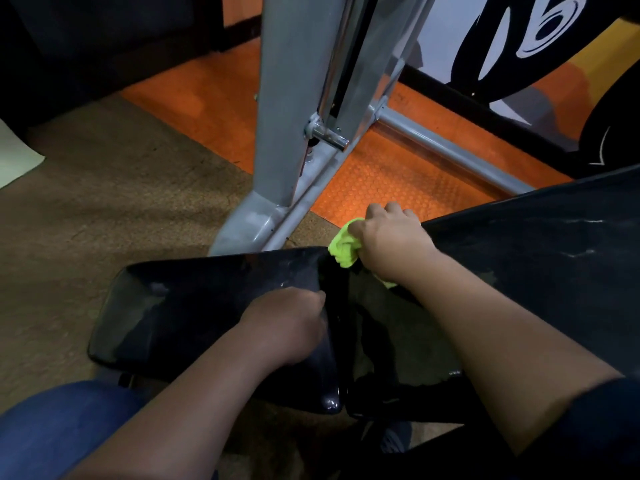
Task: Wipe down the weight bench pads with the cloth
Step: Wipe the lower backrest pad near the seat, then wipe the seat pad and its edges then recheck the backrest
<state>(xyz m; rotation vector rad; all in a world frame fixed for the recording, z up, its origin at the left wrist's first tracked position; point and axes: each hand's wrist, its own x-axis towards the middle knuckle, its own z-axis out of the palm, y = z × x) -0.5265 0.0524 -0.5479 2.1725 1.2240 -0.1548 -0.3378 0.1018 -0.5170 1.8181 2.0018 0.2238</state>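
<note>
A black seat pad [180,317] lies low at the centre left, its surface streaked with damp patches. A second black back pad [540,247] slopes up to the right. My right hand [391,240] grips a bunched lime-green cloth [343,245] at the lower far corner of the back pad, right by the gap between the two pads. My left hand [287,323] rests on the seat pad's right end with fingers curled over its edge into the gap.
A grey steel upright frame [298,133] with a chrome peg [329,135] stands just beyond the pads, and its grey crossbar [450,150] runs right. Orange studded floor mat [391,181] lies behind, brown carpet [104,209] to the left. My blue-clad knee [52,434] shows at the lower left.
</note>
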